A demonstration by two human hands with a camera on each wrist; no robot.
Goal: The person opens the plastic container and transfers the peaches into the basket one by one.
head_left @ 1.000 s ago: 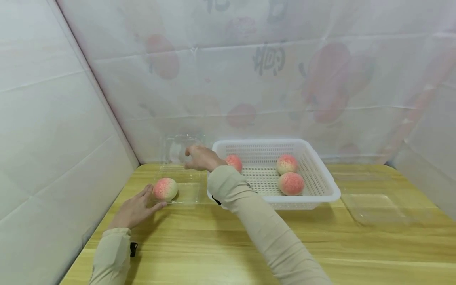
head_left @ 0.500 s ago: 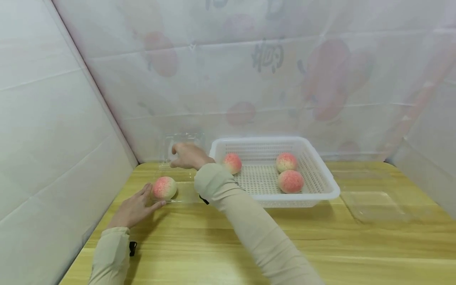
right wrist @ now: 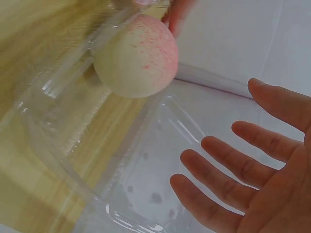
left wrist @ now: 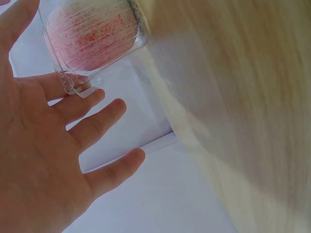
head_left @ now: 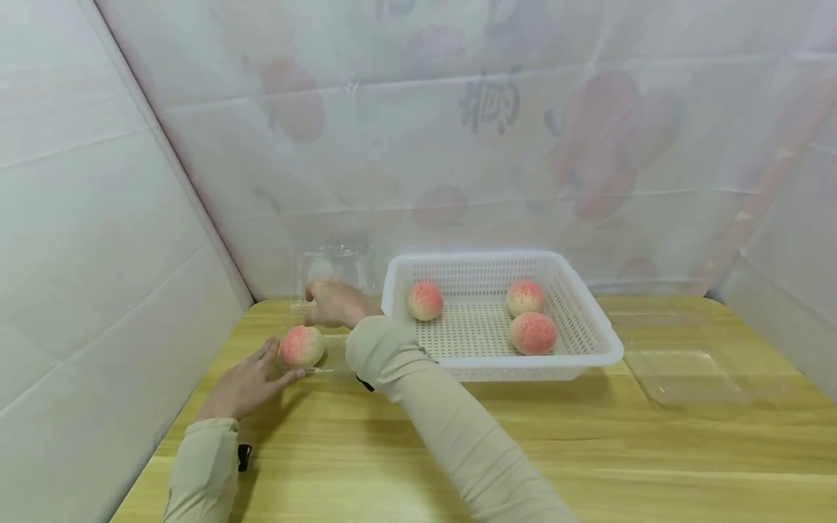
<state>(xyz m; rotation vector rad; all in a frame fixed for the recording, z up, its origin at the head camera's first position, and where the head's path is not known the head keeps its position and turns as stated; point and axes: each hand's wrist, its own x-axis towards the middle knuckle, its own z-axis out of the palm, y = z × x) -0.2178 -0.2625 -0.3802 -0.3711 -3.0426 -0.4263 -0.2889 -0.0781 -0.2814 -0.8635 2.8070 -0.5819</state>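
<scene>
A pink and pale peach (head_left: 303, 346) sits at the left of a clear plastic box whose lid (head_left: 356, 265) stands raised against the back cloth. My left hand (head_left: 243, 385) is at the box's front left corner, thumb along the front, fingers at the side. In the left wrist view its fingers are spread and fairly straight, some touching the box rim (left wrist: 75, 90). My right hand (head_left: 336, 303) hovers over the rear of the box, between peach and lid. The right wrist view shows its fingers (right wrist: 218, 174) extended, holding nothing, apart from the peach (right wrist: 136, 58).
A white perforated basket (head_left: 523, 368) stands to the right of the box, holding three more peaches (head_left: 532, 333). Farther right lies another clear plastic box (head_left: 693, 370). White cloth walls (head_left: 111, 240) close in the wooden table (head_left: 366, 450) at the back and sides.
My right hand has moved left, away from the basket, and then lower toward the peach in the box. My left hand and the peaches have stayed in place.
</scene>
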